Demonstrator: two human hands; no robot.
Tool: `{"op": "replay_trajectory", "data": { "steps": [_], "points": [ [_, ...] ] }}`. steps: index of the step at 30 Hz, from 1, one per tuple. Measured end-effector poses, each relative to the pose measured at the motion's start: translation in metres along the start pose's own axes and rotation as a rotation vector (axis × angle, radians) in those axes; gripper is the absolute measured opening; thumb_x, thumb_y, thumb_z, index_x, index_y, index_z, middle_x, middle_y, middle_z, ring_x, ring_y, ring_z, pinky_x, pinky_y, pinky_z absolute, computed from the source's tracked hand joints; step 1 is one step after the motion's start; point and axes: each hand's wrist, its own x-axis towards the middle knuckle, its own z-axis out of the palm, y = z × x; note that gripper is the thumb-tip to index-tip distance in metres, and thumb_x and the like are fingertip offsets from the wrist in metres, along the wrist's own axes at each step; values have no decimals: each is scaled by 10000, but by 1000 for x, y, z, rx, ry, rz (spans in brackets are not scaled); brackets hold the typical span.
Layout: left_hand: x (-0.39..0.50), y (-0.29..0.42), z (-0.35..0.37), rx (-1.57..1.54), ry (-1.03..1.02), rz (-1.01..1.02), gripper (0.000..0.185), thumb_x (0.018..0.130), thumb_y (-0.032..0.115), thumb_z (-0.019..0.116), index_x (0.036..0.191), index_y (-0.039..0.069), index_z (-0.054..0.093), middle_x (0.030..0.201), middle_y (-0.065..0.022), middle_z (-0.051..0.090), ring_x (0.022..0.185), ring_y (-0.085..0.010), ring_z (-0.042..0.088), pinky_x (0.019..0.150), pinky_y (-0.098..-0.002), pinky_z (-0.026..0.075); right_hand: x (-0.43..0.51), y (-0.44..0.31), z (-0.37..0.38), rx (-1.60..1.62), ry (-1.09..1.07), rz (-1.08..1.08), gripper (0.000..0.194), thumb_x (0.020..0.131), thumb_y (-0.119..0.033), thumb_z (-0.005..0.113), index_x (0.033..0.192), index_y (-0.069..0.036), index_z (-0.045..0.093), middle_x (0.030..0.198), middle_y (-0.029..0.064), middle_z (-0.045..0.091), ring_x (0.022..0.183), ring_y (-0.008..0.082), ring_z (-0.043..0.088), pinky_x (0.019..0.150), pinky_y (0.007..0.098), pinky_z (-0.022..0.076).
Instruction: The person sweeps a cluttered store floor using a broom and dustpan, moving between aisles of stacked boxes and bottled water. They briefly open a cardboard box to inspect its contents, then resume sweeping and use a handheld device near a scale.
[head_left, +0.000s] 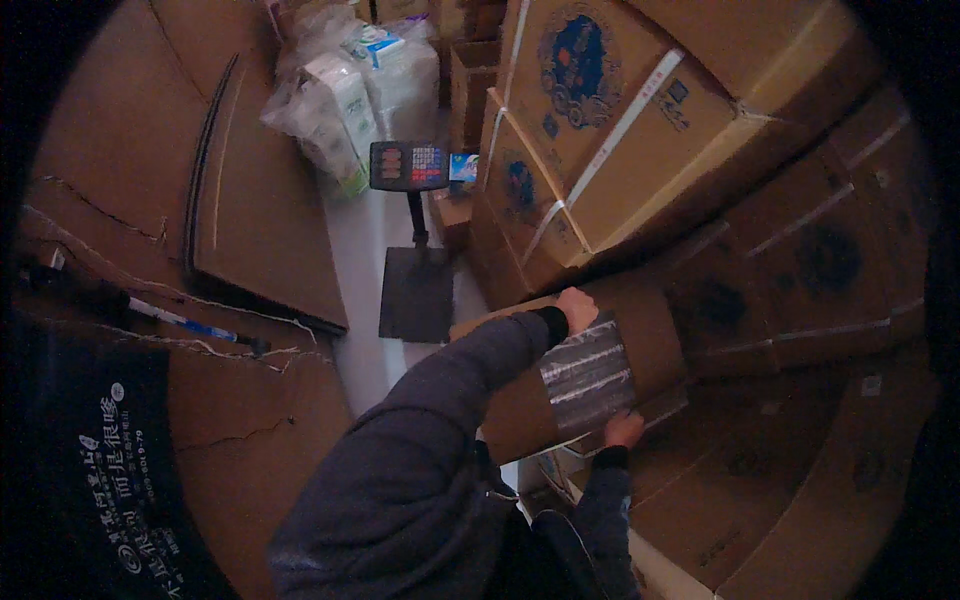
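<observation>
In the middle right lies an opened cardboard box (515, 409) with its flaps spread. Inside it are several long packs in shiny clear plastic wrap (589, 371), side by side. My left hand (578, 310) is at the far edge of the opening, its fingers curled near the top of the packs. At the near edge, my right hand (624, 430) rests by the box's side, also with bent fingers. Whether either hand grips a flap or a pack is not plain, as the fingers are partly hidden.
A platform scale (415, 292) with a keypad display (409, 166) stands ahead on the pale floor. Beyond it are plastic-wrapped white packs (341, 101). Tall strapped cartons (660, 142) rise at the right. Large cardboard sheets (262, 202), a dark printed bag (112, 450) and loose twine lie left.
</observation>
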Motion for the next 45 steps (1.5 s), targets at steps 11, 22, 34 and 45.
{"op": "replay_trajectory", "data": {
  "steps": [11,22,34,45],
  "points": [
    [-71,34,47,-213,193,-129,188,719,135,558,872,34,599,929,-163,576,900,-299,556,701,-422,465,18,-33,-1,-163,-76,123,386,800,-299,538,911,68,582,935,263,589,825,390,588,722,465,473],
    [-203,31,45,-286,208,-604,389,705,229,636,1029,30,549,1180,-163,458,1128,-313,409,894,-450,350,4,-42,60,-138,-294,-158,563,778,-429,541,1132,8,511,1021,233,577,959,370,543,864,477,403],
    [-290,3,53,-491,46,-527,508,694,304,628,1124,69,493,1162,-151,461,1134,-349,389,887,-491,348,-42,-79,56,-30,-392,-297,614,736,-336,642,1209,10,458,1123,255,528,1060,371,499,883,403,412],
    [-364,-4,6,-452,91,-721,596,721,271,642,1217,32,413,1169,-185,481,1095,-353,463,917,-441,387,-55,-151,44,76,-438,-532,662,755,-313,635,1240,75,404,1192,271,481,1080,348,502,909,387,404]
  ]
}}
